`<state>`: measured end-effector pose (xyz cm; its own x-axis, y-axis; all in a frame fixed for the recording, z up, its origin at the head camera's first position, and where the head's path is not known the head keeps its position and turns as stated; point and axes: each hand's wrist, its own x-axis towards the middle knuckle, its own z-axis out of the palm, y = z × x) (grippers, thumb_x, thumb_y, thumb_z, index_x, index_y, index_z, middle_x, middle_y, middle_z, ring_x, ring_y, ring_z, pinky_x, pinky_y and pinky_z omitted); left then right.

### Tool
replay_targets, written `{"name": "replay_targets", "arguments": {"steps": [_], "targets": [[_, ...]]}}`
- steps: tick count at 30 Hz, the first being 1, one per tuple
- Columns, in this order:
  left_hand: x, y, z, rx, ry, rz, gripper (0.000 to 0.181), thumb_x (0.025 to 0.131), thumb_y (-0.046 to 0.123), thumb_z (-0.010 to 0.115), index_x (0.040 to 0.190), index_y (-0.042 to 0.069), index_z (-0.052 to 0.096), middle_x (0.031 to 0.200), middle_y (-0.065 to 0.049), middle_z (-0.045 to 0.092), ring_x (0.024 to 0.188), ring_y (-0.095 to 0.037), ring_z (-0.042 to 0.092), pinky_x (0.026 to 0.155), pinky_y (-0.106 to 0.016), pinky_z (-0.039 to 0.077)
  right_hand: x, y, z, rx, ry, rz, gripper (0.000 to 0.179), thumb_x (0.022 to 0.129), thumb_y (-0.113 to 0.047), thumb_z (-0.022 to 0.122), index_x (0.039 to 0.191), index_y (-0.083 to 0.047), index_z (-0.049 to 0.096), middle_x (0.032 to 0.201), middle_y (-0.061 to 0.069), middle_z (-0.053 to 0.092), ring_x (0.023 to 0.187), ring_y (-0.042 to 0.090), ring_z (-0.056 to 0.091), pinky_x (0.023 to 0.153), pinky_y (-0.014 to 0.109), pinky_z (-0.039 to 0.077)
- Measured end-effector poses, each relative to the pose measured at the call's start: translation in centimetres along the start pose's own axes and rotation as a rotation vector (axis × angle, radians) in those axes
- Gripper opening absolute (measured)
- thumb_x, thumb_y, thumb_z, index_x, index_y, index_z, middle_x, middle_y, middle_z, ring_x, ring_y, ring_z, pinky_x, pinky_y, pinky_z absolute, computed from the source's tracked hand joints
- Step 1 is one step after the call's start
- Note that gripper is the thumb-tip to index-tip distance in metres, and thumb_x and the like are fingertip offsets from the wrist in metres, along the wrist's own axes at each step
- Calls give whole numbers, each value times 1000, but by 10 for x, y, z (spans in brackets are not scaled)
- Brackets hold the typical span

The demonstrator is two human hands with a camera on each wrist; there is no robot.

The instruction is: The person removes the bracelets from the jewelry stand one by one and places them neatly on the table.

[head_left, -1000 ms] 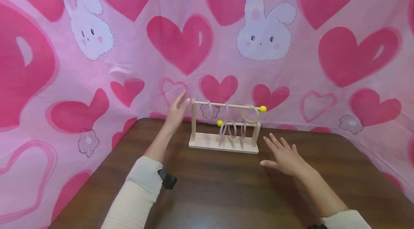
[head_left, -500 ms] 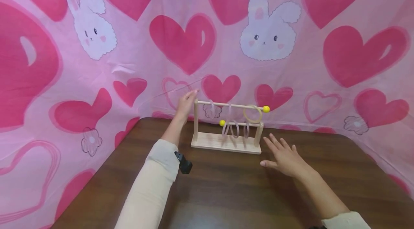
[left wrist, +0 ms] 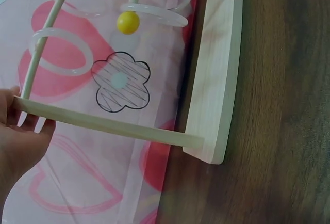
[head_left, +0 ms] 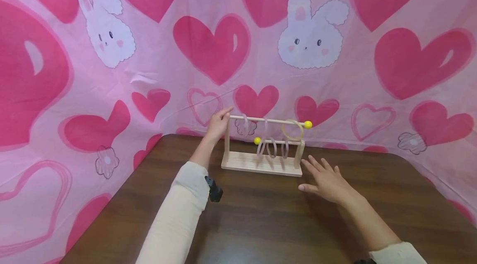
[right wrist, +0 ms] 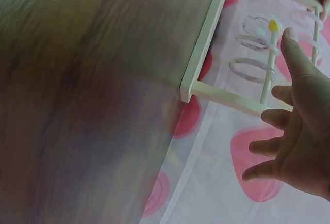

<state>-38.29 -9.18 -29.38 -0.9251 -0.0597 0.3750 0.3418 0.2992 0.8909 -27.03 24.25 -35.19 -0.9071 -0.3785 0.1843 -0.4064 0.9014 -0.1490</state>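
A pale wooden ring stand (head_left: 257, 163) stands on the table, with an upper rod and a shorter lower rod ending in yellow balls (head_left: 308, 124). Two pale translucent rings (left wrist: 77, 71) and a yellowish ring (head_left: 302, 133) hang on the upper rod; three purplish rings (head_left: 285, 150) hang on the lower one. My left hand (head_left: 217, 127) grips the top of the tall left post (left wrist: 108, 123), fingers bent behind it in the left wrist view. Beside the short right post (head_left: 299, 155), my right hand (head_left: 329, 183) has its fingers spread and holds nothing.
The dark brown wooden table (head_left: 257, 222) extends in front of the stand and to both sides. Close behind its far edge hangs a pink cloth (head_left: 261, 69) printed with hearts and rabbits. A black device (head_left: 214, 189) sits at the left wrist.
My left hand has moved right from beside the stand and taken hold of the left post's top. My right hand has stayed nearly still. The whole view has shifted slightly.
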Motion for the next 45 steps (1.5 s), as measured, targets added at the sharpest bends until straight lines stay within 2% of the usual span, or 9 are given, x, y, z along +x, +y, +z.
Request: {"name": "replay_targets", "arguments": {"steps": [6,10,13,16,24,29,36,42,45], "targets": [[3,-4,3,-54,27,4,32,97,10,44,126,8,57,132,-8,52,122,-23,44,101,-35,37,8,0,-6,12,35,-15,73,81,-51,63,134,-3,46,141,24,35,125,54,25,89,75,21],[3,-5,4,-90,28,-4,32,98,10,44,126,9,57,129,-7,55,121,-22,46,100,-33,38,14,2,-11,23,105,-33,64,84,-42,65,129,1,50,135,25,43,123,49,34,93,66,31],[2,-5,5,-110,33,-10,32,97,10,45,127,10,56,128,-6,55,121,-22,46,100,-32,38,18,3,-12,56,163,-15,60,85,-38,64,128,2,51,129,24,49,117,44,44,93,60,37],[1,-5,6,-118,44,-3,33,97,9,45,128,9,55,127,-7,56,121,-22,46,101,-32,37,22,4,-12,110,214,23,58,87,-36,63,130,0,50,124,23,54,110,42,52,90,58,40],[-1,-8,6,-159,58,-12,34,97,10,45,130,12,54,129,-5,55,122,-22,44,101,-33,36,41,1,-8,238,358,77,51,88,-30,64,128,1,53,117,25,57,105,45,53,88,58,41],[2,-11,6,-194,62,-27,34,98,12,45,130,13,55,129,-3,55,123,-21,44,101,-34,37,56,-6,-5,311,432,138,49,89,-31,62,124,2,55,110,21,62,106,43,53,88,55,42],[3,-14,6,-214,68,-30,34,97,13,46,130,16,55,129,-2,55,123,-19,44,101,-32,36,72,-15,-3,427,513,218,44,87,-29,64,117,4,61,101,20,65,99,37,60,86,49,45],[2,-15,7,-226,67,-38,34,97,14,46,130,18,54,129,-1,55,123,-18,44,101,-32,36,81,-19,-2,464,552,346,42,85,-31,66,112,1,65,99,18,66,103,37,57,86,47,44],[2,-15,8,-234,69,-35,34,97,14,47,130,18,55,129,-1,55,123,-18,44,101,-31,37,84,-19,-2,473,578,380,41,83,-31,68,108,1,67,97,17,67,101,37,58,85,46,44]]}}
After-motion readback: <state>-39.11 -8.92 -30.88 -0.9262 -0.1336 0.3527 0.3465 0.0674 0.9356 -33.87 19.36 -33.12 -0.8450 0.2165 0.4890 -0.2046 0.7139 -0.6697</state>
